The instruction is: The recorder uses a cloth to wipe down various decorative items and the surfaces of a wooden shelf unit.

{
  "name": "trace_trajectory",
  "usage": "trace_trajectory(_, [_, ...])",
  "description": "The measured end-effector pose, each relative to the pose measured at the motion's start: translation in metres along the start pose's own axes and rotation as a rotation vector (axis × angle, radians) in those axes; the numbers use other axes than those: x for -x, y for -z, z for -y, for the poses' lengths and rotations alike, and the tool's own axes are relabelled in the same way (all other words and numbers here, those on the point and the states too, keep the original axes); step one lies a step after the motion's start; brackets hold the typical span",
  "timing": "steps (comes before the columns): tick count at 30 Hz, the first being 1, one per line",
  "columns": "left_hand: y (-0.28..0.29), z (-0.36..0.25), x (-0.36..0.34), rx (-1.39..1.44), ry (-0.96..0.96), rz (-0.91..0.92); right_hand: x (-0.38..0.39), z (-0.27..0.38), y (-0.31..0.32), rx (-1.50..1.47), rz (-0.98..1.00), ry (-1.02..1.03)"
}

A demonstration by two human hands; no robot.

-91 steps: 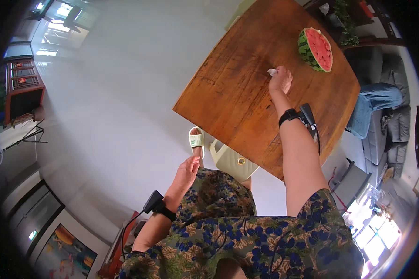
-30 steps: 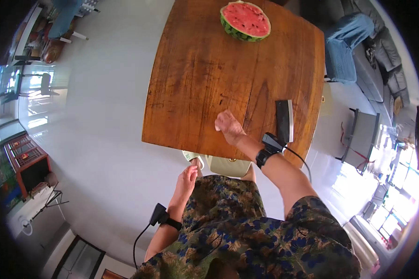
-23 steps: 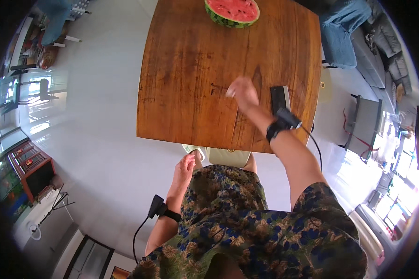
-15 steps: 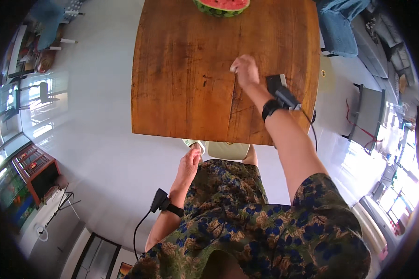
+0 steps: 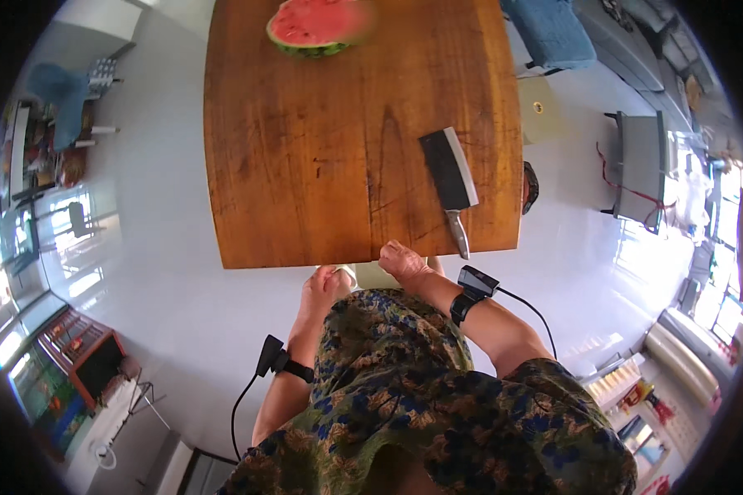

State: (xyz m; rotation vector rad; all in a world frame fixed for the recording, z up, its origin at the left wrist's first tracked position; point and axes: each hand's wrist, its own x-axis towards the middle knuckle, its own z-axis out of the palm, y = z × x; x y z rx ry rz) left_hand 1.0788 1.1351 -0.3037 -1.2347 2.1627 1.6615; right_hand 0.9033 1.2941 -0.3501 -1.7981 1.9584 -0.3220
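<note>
At the table's front edge is my right hand (image 5: 402,259), its fingers curled closed; whatever may be inside them is hidden. My left hand (image 5: 325,285) hangs just below that edge, fingers bent inward, and their inside does not show. A cleaver (image 5: 449,171) with a dark, broad blade and a metal handle lies flat on the wooden table (image 5: 289,165), to the right of my right hand and apart from it. At the far end rests a cut watermelon (image 5: 309,26), red flesh up, partly blurred on its right side.
Under the table's right side a dark rounded object (image 5: 530,188) pokes out. A chair with a blue cover (image 5: 557,37) stands beyond the far right corner. Further right is a grey bench-like piece (image 5: 642,169) with a red strap.
My right hand has come back from over the table to its front edge, uncovering the cleaver. My left hand has moved slightly left and down. The view has shifted, with the watermelon now further left.
</note>
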Motion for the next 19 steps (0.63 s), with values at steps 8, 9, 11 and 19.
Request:
trace_trajectory(8, [-0.018,-0.008,-0.027,-0.104,-0.135,0.099,0.044,-0.063,0.107,-0.334,-0.753,-0.698])
trace_trajectory(9, [-0.017,-0.014,-0.03,-0.115,-0.109,0.115,0.054,-0.073,0.125,-0.42,-0.92,-0.732])
trace_trajectory(11, [-0.017,-0.027,-0.026,-0.134,-0.139,0.157,0.089,-0.078,0.172,-0.383,-1.148,-0.858])
trace_trajectory(19, [-0.02,-0.08,-0.019,-0.138,-0.158,0.222,0.174,-0.121,0.171,0.158,-0.941,-1.087])
